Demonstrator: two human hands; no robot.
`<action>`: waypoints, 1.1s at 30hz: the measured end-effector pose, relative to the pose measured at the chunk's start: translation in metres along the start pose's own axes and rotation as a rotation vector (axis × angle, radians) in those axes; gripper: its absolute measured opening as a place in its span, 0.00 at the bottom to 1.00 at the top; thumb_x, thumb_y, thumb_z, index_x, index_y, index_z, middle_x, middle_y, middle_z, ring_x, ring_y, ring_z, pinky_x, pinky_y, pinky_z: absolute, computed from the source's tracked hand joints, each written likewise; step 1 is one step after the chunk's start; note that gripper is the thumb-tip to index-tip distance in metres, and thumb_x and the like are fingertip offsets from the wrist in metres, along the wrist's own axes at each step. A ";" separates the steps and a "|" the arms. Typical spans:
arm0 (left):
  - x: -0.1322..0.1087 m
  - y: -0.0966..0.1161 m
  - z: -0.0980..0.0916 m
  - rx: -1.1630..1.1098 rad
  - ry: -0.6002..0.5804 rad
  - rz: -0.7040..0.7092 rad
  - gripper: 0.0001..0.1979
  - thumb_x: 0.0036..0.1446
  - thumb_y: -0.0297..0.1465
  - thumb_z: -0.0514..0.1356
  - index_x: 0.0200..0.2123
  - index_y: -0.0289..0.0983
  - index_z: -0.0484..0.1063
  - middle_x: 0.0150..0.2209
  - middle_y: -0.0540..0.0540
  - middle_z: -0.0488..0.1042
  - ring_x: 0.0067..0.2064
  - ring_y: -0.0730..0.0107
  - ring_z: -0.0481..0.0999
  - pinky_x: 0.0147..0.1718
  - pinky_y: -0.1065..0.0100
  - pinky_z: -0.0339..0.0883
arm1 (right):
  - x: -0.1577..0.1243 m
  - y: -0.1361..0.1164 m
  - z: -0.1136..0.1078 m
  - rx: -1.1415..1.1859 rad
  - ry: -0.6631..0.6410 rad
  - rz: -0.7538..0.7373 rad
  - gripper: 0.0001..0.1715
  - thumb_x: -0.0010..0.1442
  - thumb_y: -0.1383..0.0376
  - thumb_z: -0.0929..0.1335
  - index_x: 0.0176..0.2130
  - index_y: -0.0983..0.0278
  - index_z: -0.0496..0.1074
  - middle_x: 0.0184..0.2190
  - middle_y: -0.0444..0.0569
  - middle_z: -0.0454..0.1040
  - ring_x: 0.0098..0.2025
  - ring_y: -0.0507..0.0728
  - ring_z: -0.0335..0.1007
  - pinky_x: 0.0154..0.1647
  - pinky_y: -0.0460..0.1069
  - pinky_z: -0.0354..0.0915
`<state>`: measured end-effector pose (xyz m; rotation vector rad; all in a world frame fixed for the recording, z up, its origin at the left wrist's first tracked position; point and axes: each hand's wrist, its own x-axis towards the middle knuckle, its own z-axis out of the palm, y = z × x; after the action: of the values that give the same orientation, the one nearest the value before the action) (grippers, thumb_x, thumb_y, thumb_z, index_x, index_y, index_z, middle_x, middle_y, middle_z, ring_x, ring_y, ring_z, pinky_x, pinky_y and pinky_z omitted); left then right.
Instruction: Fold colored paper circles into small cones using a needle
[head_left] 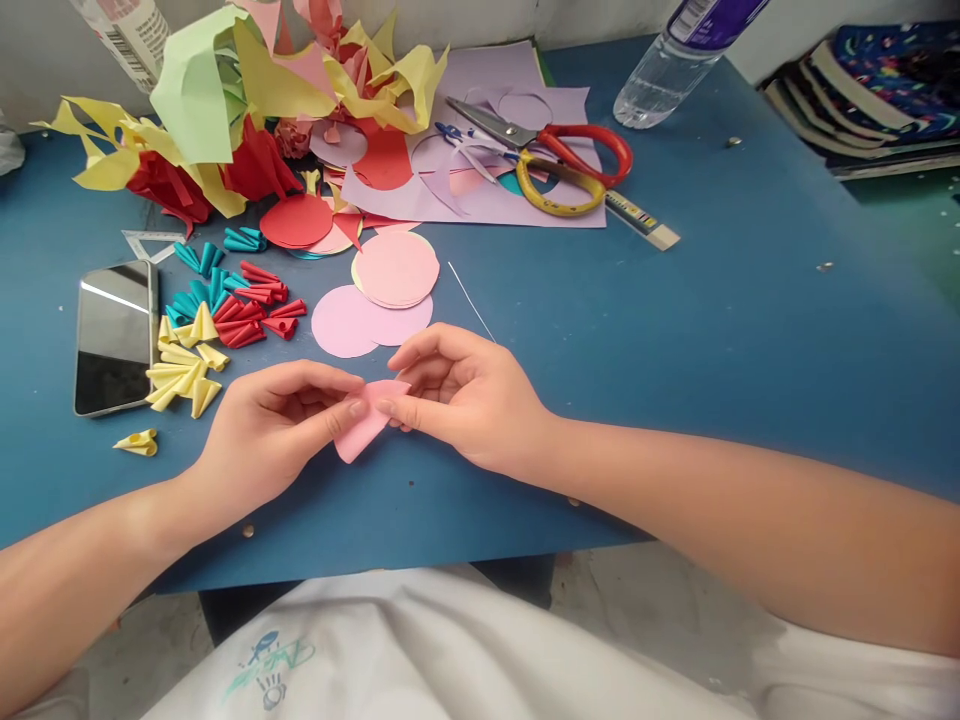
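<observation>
Between my two hands is a piece of pink paper [360, 437], curved and partly folded, just over the near part of the blue table. My left hand [274, 425] pinches its left side between thumb and fingers. On its right side, my right hand [469, 395] grips the upper corner with the thumb in front. Beyond them lie pink paper circles [397, 268] stacked over lilac paper circles [341, 320]. Left of these are small rolled paper cones: red cones [244, 318], teal cones [214, 285] and yellow cones [180, 370].
A phone [114, 345] lies at the left. Paper scraps [199, 90] pile up at the back. Scissors [525, 135] with red and yellow handles rest on cut lilac paper [405, 205]. A water bottle [667, 75] stands behind, and books [862, 95] are at the far right.
</observation>
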<state>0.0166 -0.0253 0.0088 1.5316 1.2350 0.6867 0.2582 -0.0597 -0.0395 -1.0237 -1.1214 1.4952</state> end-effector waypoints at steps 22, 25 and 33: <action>-0.003 -0.006 0.003 -0.005 -0.014 0.049 0.21 0.62 0.52 0.87 0.47 0.42 0.97 0.37 0.44 0.95 0.36 0.58 0.95 0.36 0.66 0.93 | -0.001 -0.006 0.003 0.044 0.070 0.027 0.30 0.50 0.57 0.96 0.43 0.57 0.84 0.35 0.43 0.90 0.40 0.59 0.90 0.46 0.53 0.87; -0.002 -0.007 0.004 0.008 -0.020 0.057 0.21 0.62 0.52 0.86 0.44 0.42 0.96 0.39 0.44 0.95 0.38 0.56 0.96 0.38 0.64 0.94 | -0.002 -0.005 0.003 0.011 0.049 -0.001 0.30 0.51 0.58 0.95 0.44 0.57 0.84 0.37 0.44 0.91 0.40 0.60 0.90 0.47 0.54 0.88; -0.002 -0.003 0.003 0.026 -0.048 0.059 0.15 0.62 0.48 0.86 0.40 0.44 0.95 0.35 0.47 0.94 0.34 0.61 0.93 0.36 0.68 0.91 | -0.002 -0.005 0.003 -0.039 0.025 -0.055 0.28 0.53 0.58 0.95 0.43 0.56 0.84 0.39 0.44 0.91 0.40 0.60 0.90 0.48 0.55 0.89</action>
<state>0.0174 -0.0283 0.0059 1.6026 1.1715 0.6706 0.2568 -0.0612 -0.0334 -1.0280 -1.1563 1.4186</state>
